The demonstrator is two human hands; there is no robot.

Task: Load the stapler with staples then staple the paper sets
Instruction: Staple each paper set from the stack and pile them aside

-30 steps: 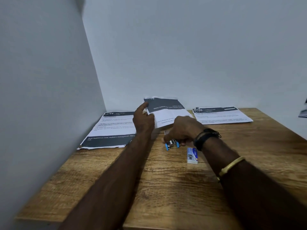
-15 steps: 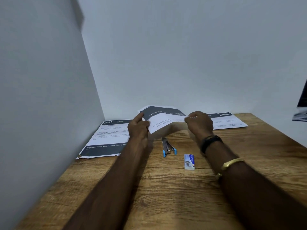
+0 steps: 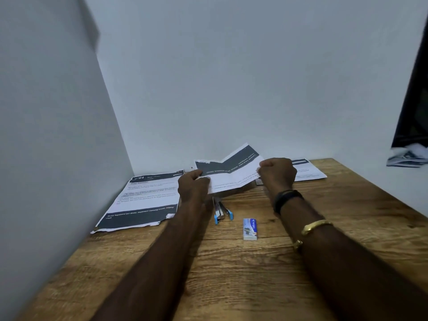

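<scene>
Both hands hold the middle paper set [image 3: 231, 172] lifted off the wooden table [image 3: 254, 274], its centre creased upward. My left hand [image 3: 193, 185] pinches its left edge and my right hand [image 3: 276, 173] grips its right edge. Under the raised paper lies the blue and silver stapler [image 3: 221, 210], with no hand on it. A small staple box [image 3: 250, 229] sits just right of it. Another paper set [image 3: 143, 200] lies flat at the left, and a third [image 3: 308, 172] lies at the right behind my right hand.
Grey walls close the table in at the left and the back. A dark object with crumpled paper [image 3: 407, 156] shows at the far right edge. Bare wood stretches toward the near edge under my forearms.
My right hand left the stapler on the table and took the paper's right edge. Both hands then raised the paper set, which now bends up in the middle.
</scene>
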